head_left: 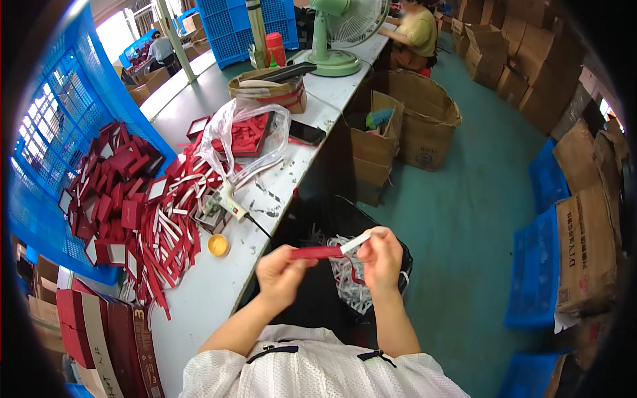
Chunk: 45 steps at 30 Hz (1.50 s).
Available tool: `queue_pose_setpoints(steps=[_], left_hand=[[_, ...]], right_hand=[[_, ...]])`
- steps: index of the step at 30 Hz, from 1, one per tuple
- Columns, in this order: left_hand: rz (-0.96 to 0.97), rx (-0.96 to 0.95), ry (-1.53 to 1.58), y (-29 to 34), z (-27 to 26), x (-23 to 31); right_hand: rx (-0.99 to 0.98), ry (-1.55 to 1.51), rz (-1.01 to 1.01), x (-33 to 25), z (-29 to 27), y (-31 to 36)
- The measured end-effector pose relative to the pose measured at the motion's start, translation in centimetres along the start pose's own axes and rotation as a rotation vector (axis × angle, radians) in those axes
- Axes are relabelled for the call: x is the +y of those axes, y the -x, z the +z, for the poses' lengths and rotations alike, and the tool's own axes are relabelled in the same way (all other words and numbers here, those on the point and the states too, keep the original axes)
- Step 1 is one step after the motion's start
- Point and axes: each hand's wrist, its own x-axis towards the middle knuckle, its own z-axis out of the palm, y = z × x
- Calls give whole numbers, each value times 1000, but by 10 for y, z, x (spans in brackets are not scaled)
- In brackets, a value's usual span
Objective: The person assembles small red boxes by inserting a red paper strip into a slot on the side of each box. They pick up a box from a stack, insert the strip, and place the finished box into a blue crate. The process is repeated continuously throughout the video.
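Observation:
In front of my body, my left hand is closed round one end of a dark red strip. My right hand pinches the white strip at its other end. A thin red band hangs in a loop below the right hand. Under the hands stands a black-lined bin of white strip scraps. Left of the hands, on the table, a pile of red and white strips spreads beside a white glue gun with a black cord. A small yellow-filled pot sits near them.
Small red boxes spill from a tilted blue crate at left. A plastic bag, a phone and a green fan occupy the white table. Cartons line its right side. Another person sits far off.

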Motion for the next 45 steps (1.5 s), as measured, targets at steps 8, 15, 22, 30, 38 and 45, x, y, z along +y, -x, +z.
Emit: queue_pose_setpoints(steps=[8, 15, 22, 30, 38, 45], left_hand=[[97, 102, 617, -3, -64, 41], [101, -3, 581, -4, -67, 40], [305, -244, -81, -36, -70, 32], [158, 218, -384, -214, -241, -22], [-130, -5, -1219, -384, -350, -157], [-361, -78, -1342, -421, -350, -211]], right_hand=[[177, -75, 345, 102, -171, -35], [-422, 1397, -383, 31, -40, -47], [-746, 1311, -1061, -1, 106, 0], [-405, 137, -80, -27, 32, -27], [85, 470, 22, 3, 22, -32], [259, 415, 148, 5, 27, -26]])
